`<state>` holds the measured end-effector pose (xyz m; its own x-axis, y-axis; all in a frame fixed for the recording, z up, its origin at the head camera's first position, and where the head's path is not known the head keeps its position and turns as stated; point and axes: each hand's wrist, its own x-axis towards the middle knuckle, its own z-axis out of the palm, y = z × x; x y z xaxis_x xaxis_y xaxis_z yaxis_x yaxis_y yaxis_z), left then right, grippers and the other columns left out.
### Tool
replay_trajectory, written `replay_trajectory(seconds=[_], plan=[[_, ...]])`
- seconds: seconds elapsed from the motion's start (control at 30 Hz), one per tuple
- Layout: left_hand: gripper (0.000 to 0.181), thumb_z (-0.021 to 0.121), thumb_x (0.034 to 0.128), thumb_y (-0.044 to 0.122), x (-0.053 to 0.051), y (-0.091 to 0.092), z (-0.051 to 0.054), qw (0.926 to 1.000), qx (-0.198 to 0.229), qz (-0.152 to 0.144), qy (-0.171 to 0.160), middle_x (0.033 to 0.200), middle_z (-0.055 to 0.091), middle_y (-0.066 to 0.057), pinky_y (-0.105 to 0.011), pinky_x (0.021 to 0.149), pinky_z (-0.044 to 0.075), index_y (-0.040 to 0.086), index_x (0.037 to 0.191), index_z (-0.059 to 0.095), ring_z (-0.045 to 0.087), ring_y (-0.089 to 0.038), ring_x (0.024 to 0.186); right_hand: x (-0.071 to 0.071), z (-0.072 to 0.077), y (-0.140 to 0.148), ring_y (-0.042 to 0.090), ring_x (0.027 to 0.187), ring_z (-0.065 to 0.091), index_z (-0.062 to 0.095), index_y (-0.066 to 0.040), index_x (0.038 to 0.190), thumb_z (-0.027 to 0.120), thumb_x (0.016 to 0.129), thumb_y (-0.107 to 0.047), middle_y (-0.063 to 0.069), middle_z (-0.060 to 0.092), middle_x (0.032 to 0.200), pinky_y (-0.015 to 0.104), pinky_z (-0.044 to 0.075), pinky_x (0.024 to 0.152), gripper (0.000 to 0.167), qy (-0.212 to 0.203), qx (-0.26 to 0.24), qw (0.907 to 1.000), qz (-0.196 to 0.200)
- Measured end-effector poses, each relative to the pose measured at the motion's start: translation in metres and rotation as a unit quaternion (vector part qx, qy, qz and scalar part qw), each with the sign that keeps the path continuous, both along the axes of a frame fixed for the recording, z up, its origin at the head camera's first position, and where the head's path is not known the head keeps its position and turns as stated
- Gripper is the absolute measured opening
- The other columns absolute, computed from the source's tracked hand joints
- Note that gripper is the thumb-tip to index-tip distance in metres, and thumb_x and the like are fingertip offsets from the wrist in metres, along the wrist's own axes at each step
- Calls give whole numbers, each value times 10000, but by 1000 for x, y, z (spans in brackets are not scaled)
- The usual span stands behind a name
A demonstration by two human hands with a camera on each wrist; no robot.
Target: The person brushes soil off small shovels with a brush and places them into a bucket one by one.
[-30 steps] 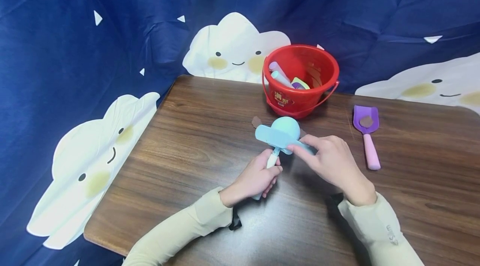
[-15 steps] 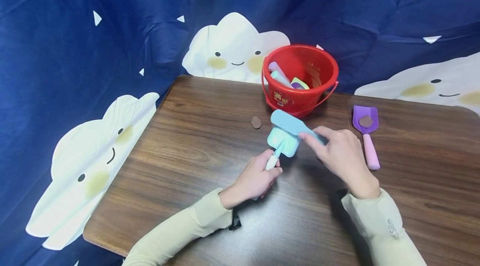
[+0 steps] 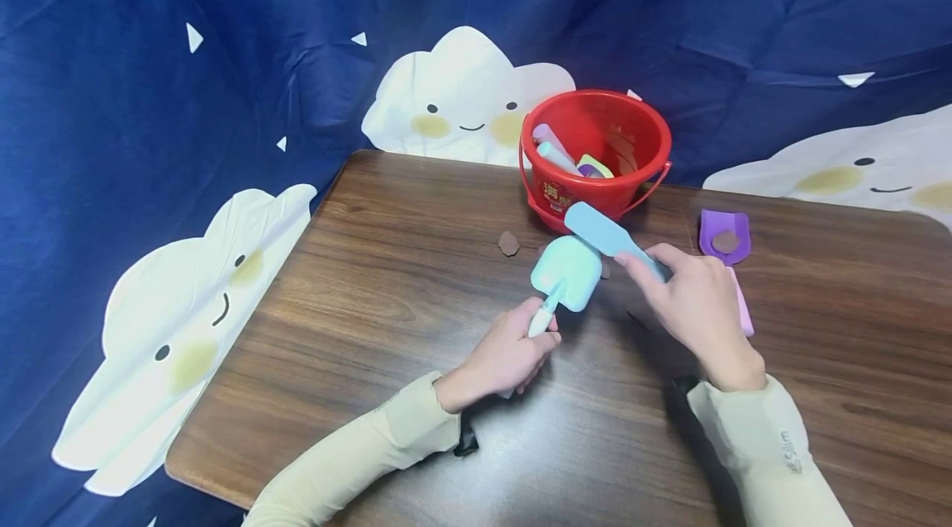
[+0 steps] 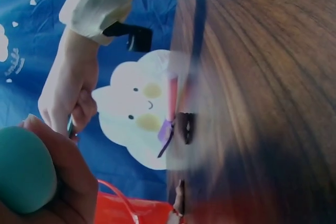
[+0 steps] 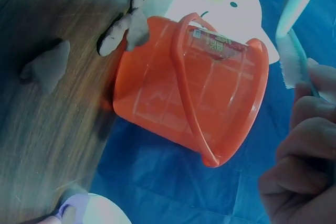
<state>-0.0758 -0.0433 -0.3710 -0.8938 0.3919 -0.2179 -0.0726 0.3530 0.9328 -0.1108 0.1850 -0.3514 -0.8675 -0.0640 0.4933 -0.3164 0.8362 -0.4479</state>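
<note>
In the head view my left hand grips the white handle of a mint-green toy shovel, its blade raised over the table. The rounded handle end pokes out of that hand in the left wrist view. My right hand holds a light blue brush by its handle. Pale bristles show on it in the right wrist view. The brush head lies across the shovel's far right edge in the head view; whether they touch I cannot tell. Brown flat pieces lie on the table, some partly hidden behind the blade.
A red bucket with several toy handles inside stands behind the shovel. A purple shovel with a pink handle lies to the right, carrying a brown piece. Blue cloth with white clouds hangs beyond the wooden table.
The brush has moved to the right and away from me, off the shovel's blade, which now shows more fully. My right hand moved with it; my left hand has barely shifted.
</note>
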Motion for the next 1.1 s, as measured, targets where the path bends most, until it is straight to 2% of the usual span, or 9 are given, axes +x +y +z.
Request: replay_trajectory(seconds=[0.13,0.27,0.43,0.6,0.73,0.87,0.97,1.1], plan=[[47,525,894,64,-5,0,4,9988,429,121,-225,499,440,-22,-279,284,367,39,926,500,400,-130,319,4,-1,-2,112,464,380,718,-85,852,767,805,-291,-4,534,511,224,277,429,217,-44,-319,9992,230],[113,491,869,19,-9,-2,5,9948,799,281,-561,516,430,-32,-253,286,346,-12,976,472,381,-128,338,10,-3,-5,47,466,367,717,-128,834,812,756,-241,-82,494,506,176,276,439,167,26,-403,9967,709],[101,471,844,-1,-13,-3,6,9887,1155,411,-869,523,411,-20,-247,283,326,43,931,445,363,-115,330,15,-7,-5,10,488,342,709,-170,822,848,689,-187,-121,446,520,137,261,440,193,264,-357,9898,1353],[121,463,849,1,-15,-6,7,9838,1369,415,-1078,509,368,-3,-250,282,312,113,878,428,341,-112,324,15,-12,-1,-5,504,362,714,-184,841,853,682,-176,-132,490,549,111,269,456,211,292,-441,9853,1624],[133,456,848,1,-16,-8,8,9832,1388,324,-1139,498,356,-2,-259,281,303,128,862,418,331,-119,321,11,-16,2,-9,510,367,712,-183,830,840,715,-220,-131,509,557,111,285,466,176,385,-574,9828,1714],[113,452,848,9,-16,-9,8,9840,1371,262,-1106,493,359,-2,-271,279,300,115,861,415,328,-125,318,8,-20,5,-2,512,377,708,-172,831,830,725,-189,-127,510,561,124,298,466,162,319,-679,9831,1668],[106,447,857,14,-15,-9,10,9850,1346,232,-1051,490,364,1,-273,279,306,116,856,417,332,-125,316,6,-21,5,13,506,400,715,-153,842,827,716,-127,-111,535,565,137,317,465,171,199,-757,9851,1533],[133,441,867,9,-14,-10,10,9867,1274,197,-988,481,373,1,-272,278,310,138,843,420,339,-124,311,3,-19,5,30,501,403,730,-130,868,809,751,-146,-62,567,563,154,307,454,142,72,-866,9905,1067]])
